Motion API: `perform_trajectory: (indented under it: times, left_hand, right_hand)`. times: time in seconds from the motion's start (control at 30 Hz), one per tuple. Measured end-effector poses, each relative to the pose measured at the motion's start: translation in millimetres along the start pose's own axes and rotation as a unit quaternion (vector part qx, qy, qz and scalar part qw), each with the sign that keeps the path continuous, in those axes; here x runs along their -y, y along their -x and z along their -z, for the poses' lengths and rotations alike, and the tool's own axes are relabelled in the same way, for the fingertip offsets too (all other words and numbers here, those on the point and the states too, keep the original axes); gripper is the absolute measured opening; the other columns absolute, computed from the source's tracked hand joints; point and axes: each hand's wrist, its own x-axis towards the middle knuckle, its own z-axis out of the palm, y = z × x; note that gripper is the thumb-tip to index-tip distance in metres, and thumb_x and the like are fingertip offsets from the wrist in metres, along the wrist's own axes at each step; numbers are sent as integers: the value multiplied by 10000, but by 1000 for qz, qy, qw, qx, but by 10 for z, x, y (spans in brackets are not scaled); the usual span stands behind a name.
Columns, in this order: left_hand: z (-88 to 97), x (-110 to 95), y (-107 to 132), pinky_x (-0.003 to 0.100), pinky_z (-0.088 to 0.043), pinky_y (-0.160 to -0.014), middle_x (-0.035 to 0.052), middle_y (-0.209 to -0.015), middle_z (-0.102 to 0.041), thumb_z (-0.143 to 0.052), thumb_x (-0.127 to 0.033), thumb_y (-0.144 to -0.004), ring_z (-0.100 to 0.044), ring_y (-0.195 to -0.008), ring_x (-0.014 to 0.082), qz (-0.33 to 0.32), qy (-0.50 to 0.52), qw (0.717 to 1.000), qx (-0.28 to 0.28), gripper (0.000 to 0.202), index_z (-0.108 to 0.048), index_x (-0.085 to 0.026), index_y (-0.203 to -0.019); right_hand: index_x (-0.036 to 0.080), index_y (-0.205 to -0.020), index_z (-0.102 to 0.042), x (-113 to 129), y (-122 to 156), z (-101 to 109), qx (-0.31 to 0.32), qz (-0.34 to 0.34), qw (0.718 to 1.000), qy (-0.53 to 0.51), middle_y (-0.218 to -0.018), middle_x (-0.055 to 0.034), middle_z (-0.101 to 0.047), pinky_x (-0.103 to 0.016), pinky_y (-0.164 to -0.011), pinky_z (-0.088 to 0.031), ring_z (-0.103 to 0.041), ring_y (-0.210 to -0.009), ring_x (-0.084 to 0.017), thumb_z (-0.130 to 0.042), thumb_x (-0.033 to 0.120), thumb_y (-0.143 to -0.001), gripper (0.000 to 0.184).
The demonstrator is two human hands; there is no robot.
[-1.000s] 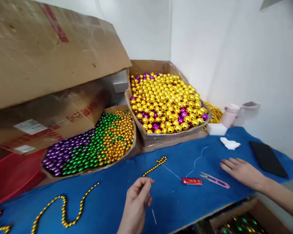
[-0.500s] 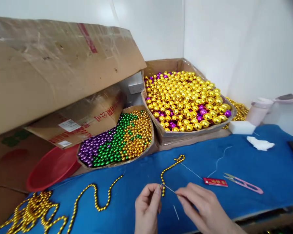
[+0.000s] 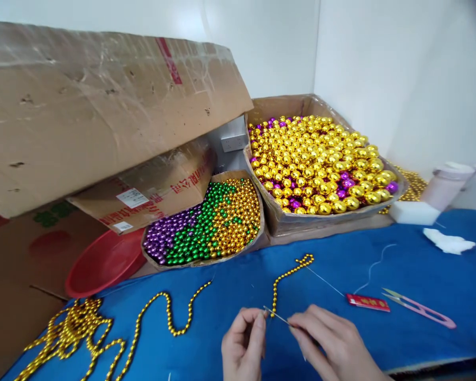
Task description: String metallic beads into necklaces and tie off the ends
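Observation:
Low in the middle, my left hand pinches the near end of a short string of small gold beads that lies on the blue cloth. My right hand meets it from the right, its fingertips closed on a thin needle that points at the left fingertips. A white thread runs from the far end of the beads toward a small red packet.
Pink thread snips lie right of the packet. A long gold bead chain is piled at the lower left. Behind stand a box of purple, green and gold beads, a box of larger gold balls, a red bowl, cardboard boxes.
My right hand came in from the right side of the cloth to meet my left hand and took the needle. The view has swung left.

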Motion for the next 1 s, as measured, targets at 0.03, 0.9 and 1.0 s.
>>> perform_trajectory:
  times: [0.03,0.9,1.0]
  left_hand:
    - [3,6,1,178,-267,-424,-30,-572,-474,-712,-453,-686,-341,-458,63,0,-1,1000,0,314,-660,-146,-728]
    - [-28,64,-5,168,-296,-424,-40,-553,-486,-706,-428,-716,-360,-430,41,40,68,996,29,298,-667,-142,-788]
    - [-32,69,-12,173,-292,-418,-53,-533,-462,-706,-419,-723,-328,-411,32,68,105,991,44,292,-665,-141,-803]
  right_hand:
    - [254,-992,-601,-1,1,2,2,0,1000,0,-759,-29,-625,-269,-621,-481,-611,-675,-161,-446,186,-902,192]
    - [238,-961,-605,57,10,2,33,-19,999,7,-760,-33,-618,-265,-638,-455,-606,-692,-165,-405,192,-915,210]
    - [233,-941,-609,70,-7,5,41,-23,999,10,-763,-35,-622,-256,-633,-449,-608,-693,-162,-398,193,-916,215]
